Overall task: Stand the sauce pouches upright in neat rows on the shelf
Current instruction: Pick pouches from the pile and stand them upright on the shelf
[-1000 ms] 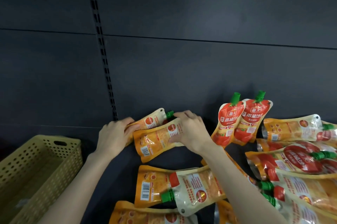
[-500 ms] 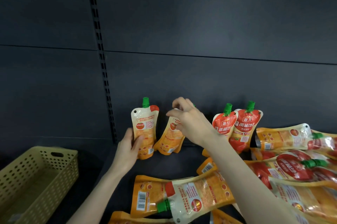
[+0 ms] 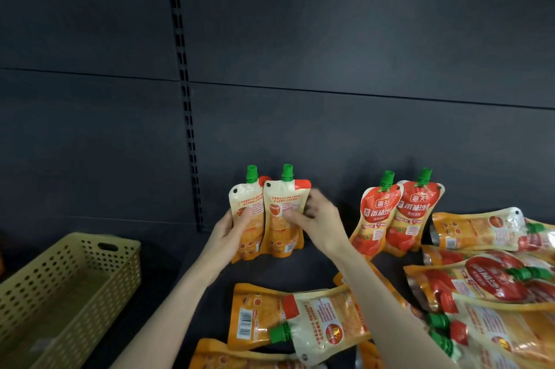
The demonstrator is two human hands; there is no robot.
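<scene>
Two orange-and-cream sauce pouches with green caps stand upright side by side against the dark back panel, backs facing me. My left hand [image 3: 232, 232] grips the left pouch [image 3: 244, 203] from its left side, thumb across its front. My right hand [image 3: 315, 221] holds the right pouch [image 3: 283, 212] from its right edge, thumb on its front. To the right, two red-fronted pouches [image 3: 396, 215] stand upright, leaning together. Several more pouches lie flat on the shelf [image 3: 318, 266], one [image 3: 300, 320] in front of me and a pile [image 3: 486, 278] at the right.
A perforated yellow plastic basket [image 3: 60, 287] sits at the lower left. A slotted upright rail [image 3: 183, 83] runs down the back panel just left of the held pouches. Dark bare shelf shows between the held pair and the red pair.
Both pouches went from lying tilted in my hands to standing upright. The right pouch has been straightened and drawn in beside the left one, so the two now touch.
</scene>
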